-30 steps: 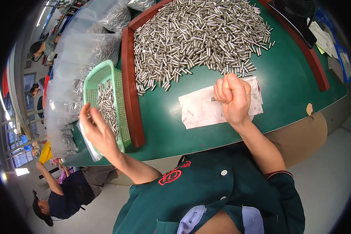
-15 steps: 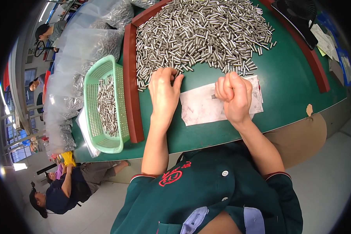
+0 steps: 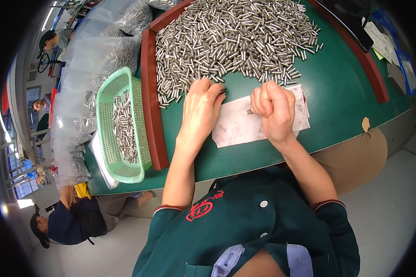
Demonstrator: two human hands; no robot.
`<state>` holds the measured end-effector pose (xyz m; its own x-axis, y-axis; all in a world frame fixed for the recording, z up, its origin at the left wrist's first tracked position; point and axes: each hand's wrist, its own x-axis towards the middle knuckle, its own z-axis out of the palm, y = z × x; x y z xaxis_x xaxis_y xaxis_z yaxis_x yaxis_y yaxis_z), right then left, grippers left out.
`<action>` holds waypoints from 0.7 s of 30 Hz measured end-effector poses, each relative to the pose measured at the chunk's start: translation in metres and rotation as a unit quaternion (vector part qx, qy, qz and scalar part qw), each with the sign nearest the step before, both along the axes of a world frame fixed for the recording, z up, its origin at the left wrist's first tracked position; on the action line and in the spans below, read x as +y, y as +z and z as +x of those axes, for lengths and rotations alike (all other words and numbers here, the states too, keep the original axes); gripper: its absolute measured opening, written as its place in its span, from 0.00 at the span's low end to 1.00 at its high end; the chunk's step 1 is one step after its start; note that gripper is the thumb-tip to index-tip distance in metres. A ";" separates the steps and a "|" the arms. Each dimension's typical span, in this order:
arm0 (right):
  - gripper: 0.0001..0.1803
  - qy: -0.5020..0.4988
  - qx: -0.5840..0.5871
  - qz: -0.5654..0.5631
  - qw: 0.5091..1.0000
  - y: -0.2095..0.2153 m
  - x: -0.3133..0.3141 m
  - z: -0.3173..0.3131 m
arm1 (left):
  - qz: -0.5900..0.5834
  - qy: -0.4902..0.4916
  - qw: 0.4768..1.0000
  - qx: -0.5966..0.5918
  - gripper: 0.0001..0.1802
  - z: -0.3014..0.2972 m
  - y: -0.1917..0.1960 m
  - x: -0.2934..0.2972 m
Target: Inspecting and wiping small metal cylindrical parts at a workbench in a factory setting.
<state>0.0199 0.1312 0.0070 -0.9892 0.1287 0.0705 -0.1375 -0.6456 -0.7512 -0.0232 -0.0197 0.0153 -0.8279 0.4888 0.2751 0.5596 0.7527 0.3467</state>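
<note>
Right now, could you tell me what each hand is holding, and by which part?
The left hand lies flat, fingertips on metal pins at the pile's edge, gripping nothing visible. The right hand is a closed fist; its contents are hidden.

— What is the person wearing?
— A dark green short-sleeved work shirt with white buttons down the front and thin red trim at the sleeve cuffs.
— Any markings?
— A red embroidered emblem sits on the chest. Pale blue patches show low on the front. Both forearms are bare.
</note>
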 end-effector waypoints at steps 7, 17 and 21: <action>0.21 0.004 0.002 0.018 1.000 0.000 0.002 0.000 | 0.030 -0.045 0.994 -0.094 0.07 0.002 0.009 -0.005; 0.21 0.008 0.000 0.012 1.000 -0.001 0.003 0.001 | 0.097 0.008 0.989 -0.110 0.05 0.008 0.012 -0.005; 0.21 0.006 0.003 0.011 1.000 0.000 0.002 0.001 | 0.011 0.113 0.989 -0.095 0.06 0.012 0.009 0.002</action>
